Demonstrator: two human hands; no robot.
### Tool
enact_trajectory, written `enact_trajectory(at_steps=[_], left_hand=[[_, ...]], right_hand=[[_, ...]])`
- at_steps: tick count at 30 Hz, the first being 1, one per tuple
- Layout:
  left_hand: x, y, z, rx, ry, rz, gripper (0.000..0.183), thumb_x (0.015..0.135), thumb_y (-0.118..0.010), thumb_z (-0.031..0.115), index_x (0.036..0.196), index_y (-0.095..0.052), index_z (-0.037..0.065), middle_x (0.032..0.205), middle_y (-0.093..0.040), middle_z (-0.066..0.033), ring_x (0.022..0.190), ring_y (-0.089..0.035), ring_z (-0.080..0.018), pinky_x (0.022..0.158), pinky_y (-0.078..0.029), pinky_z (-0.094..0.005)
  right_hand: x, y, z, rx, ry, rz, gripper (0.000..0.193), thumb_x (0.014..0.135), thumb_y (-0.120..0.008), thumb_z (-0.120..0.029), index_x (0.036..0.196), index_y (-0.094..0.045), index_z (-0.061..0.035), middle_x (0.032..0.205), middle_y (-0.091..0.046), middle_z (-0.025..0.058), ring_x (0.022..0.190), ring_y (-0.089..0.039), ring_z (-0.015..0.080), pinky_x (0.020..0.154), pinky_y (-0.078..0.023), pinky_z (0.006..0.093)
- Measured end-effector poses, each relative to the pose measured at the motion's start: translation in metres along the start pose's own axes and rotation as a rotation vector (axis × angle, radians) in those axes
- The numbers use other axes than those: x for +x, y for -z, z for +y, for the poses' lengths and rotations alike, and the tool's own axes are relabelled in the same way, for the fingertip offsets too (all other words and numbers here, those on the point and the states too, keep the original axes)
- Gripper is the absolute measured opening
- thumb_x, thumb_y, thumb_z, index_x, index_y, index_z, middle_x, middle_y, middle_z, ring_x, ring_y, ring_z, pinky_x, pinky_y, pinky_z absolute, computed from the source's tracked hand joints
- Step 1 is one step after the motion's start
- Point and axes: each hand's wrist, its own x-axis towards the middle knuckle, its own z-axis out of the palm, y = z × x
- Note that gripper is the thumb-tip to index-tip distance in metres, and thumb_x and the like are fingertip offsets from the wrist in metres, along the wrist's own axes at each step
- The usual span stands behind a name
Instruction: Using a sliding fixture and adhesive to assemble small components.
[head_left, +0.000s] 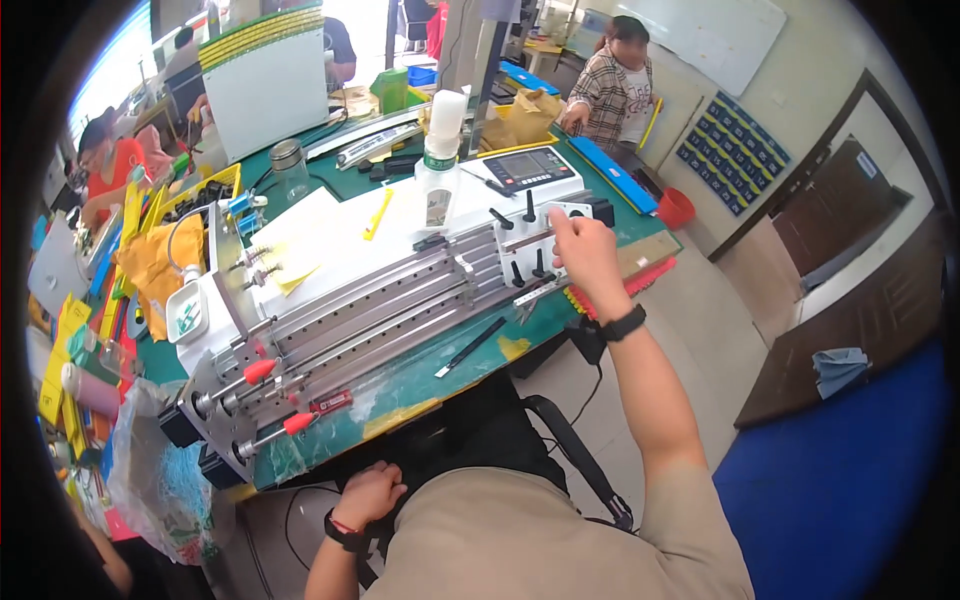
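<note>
A silvery bench machine [385, 290] with long rails lies slantwise across the green table. At its right end is a white plate [515, 265] bearing several black clamp levers [529, 206]. My right hand [588, 250] is closed at that plate's right side, thumb raised; whatever its fingers grip is hidden. My left hand [370, 492] rests by my lap, below the table's front edge, its fingers curled with nothing visible in them. Two red-tipped parts [298, 423] stick out at the machine's left end.
Behind the machine stand a control panel [525, 170], a white squeeze bottle [440, 150] and a glass jar [290, 165]. A black-handled blade tool [470, 347] lies in front. A plastic bag [165, 480] hangs at left. One person [615, 85] stands beyond the table; others sit at left.
</note>
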Motion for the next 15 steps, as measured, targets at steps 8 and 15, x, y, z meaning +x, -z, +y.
enact_trajectory(at_steps=[8,15], left_hand=[[0.026,-0.012,-0.01,-0.04,0.155,0.051,0.027,0.096,-0.078,0.037,0.099,-0.07,0.012,0.088,-0.076,-0.0152,0.089,-0.075,-0.0403,0.076,-0.057,-0.0522],[0.022,-0.013,-0.015,-0.052,0.156,0.056,0.025,0.096,-0.078,0.037,0.099,-0.07,0.013,0.089,-0.077,-0.014,0.089,-0.076,-0.0399,0.076,-0.057,-0.0533]], right_hand=[[0.005,0.014,-0.017,0.091,-0.055,-0.142,0.04,0.093,-0.078,-0.03,0.076,-0.073,0.0063,0.068,-0.074,0.0154,0.065,-0.078,0.0218,0.062,-0.061,0.037],[0.005,0.008,-0.018,0.5,-0.324,-0.161,0.018,0.09,-0.078,-0.014,0.09,-0.07,0.0022,0.085,-0.076,0.0123,0.068,-0.078,0.0209,0.058,-0.058,0.0311]])
